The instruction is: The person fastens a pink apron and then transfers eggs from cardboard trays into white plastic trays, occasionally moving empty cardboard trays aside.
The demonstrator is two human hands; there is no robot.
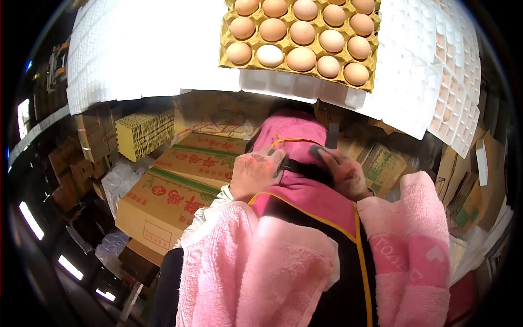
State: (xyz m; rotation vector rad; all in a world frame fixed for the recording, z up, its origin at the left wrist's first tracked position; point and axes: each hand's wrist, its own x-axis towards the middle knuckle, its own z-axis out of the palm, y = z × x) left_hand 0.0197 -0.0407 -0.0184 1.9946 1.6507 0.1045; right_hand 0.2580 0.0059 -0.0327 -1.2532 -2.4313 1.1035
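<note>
My left hand point(255, 171) is at my waist, its fingers closed at one end of a black strap point(308, 170) that lies across the pink apron point(294, 131). On the strap's other side is my right hand point(344, 173), with dark grey fingertips that are blurred; whether it grips the strap cannot be made out. Pink fluffy sleeve covers point(218, 261) hang around both forearms, the right one point(411, 229) bearing a heart and letters. Beyond my hands, a yellow tray point(289, 70) full of brown eggs point(301, 59) rests on white plastic trays point(278, 86).
Printed cardboard boxes point(163, 204) stand below on the left, near a stack of yellow egg trays point(143, 133) and clear plastic bags point(122, 182). More cardboard point(381, 166) is at the right. White trays point(419, 71) spread across the work surface, some at the far right with eggs.
</note>
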